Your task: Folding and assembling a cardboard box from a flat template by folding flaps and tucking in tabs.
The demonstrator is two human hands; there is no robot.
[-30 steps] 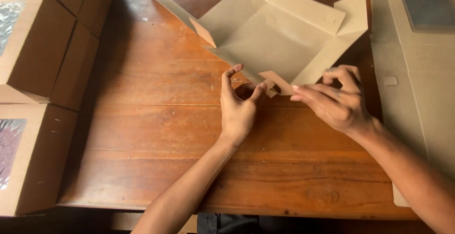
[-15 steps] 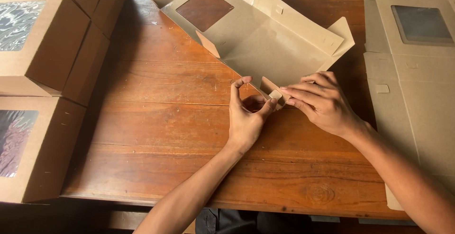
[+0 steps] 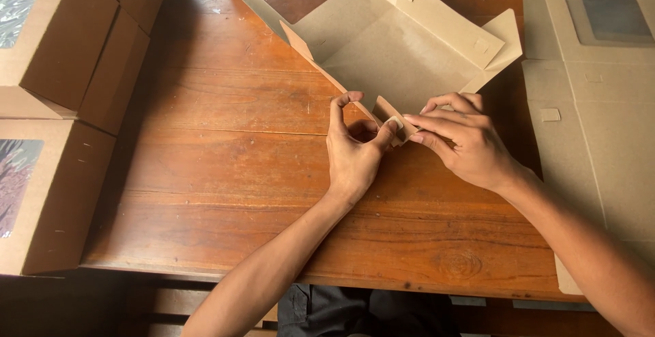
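Head view looks down on a half-folded cardboard box [image 3: 402,57] with a clear window in its lid, lying open at the far middle of the wooden table [image 3: 225,146]. Its near corner tab [image 3: 394,120] is pinched from both sides: the left hand [image 3: 353,153] has thumb and forefinger closed on the tab from the left, the right hand [image 3: 464,142] has its fingers together, pressed on it from the right. Judging by the shape, two side walls stand on the far right while the near corner is only being formed, so most of the folding remains. To the right lies a flat box blank [image 3: 593,91], unfolded, its edge cut off by the frame. At the left sit finished boxes [image 3: 61,84], stacked and partly out of view. How the tab locks is hidden under the fingers
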